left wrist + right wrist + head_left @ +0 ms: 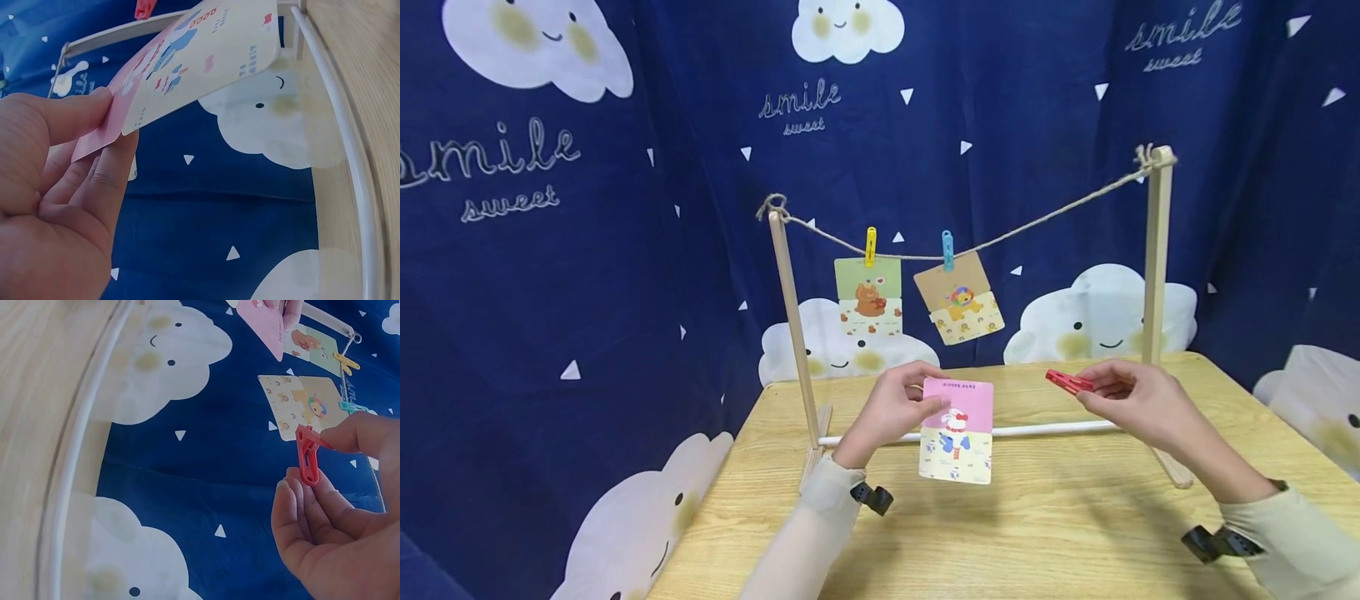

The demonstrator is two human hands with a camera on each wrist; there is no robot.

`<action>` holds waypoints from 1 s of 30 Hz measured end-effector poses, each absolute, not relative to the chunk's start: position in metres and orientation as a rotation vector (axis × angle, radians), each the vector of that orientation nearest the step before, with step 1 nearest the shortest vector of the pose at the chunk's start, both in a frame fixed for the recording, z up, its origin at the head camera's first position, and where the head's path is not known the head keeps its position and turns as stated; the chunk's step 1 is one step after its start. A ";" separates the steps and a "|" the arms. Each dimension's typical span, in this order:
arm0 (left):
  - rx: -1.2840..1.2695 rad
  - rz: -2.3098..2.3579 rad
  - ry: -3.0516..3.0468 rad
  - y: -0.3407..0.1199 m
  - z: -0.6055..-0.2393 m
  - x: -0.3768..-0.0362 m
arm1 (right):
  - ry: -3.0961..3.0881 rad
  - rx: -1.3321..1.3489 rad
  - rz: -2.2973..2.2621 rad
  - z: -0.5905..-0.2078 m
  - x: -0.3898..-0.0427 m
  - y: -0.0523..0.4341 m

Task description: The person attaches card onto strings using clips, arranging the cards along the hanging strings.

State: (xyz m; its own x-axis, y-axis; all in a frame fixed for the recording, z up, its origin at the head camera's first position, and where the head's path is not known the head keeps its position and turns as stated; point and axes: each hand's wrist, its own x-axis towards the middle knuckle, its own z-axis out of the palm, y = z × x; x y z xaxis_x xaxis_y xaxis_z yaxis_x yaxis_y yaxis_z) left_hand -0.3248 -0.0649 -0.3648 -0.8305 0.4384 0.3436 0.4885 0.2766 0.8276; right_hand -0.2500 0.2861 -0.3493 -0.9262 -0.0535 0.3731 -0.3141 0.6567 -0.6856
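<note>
My left hand (895, 408) pinches a pink and cream card (957, 433) with a rabbit on it, thumb in front and fingers behind. In the left wrist view the card (194, 69) tilts away from the thumb. Over to the right, my right hand (1142, 400) holds a red clothespin (1070, 382) between thumb and fingers; the right wrist view shows the clothespin (308, 456) close up. Behind the hands, a green bear card (868, 292) hangs under a yellow clothespin (870, 247). Beside it a tan lion card (958, 300) hangs tilted from a blue clothespin (948, 250).
A sagging twine line (1060, 214) runs between a left wooden post (793, 325) and a taller-looking right post (1157, 258). A white rod (1052, 429) joins the posts low down, above the wooden table (1015, 533). A blue cloud-print curtain (1000, 108) stands behind.
</note>
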 end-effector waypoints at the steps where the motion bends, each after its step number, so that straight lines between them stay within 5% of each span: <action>1: -0.900 -1.626 -2.466 -0.064 -0.365 -0.325 | -2.550 0.296 1.143 -0.349 -0.250 0.286; 30: -0.906 -1.691 -2.316 -0.030 -0.349 -0.329 | -2.450 0.251 1.071 -0.310 -0.254 0.299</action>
State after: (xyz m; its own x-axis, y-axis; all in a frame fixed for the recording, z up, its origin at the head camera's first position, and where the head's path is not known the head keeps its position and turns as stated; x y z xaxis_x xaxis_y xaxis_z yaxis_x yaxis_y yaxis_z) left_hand -0.3287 -0.0298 -0.3488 -0.8104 0.3864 0.4403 0.5371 0.1901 0.8218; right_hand -0.2540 0.2989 -0.3102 -0.8813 0.0140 0.4724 -0.3373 0.6814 -0.6496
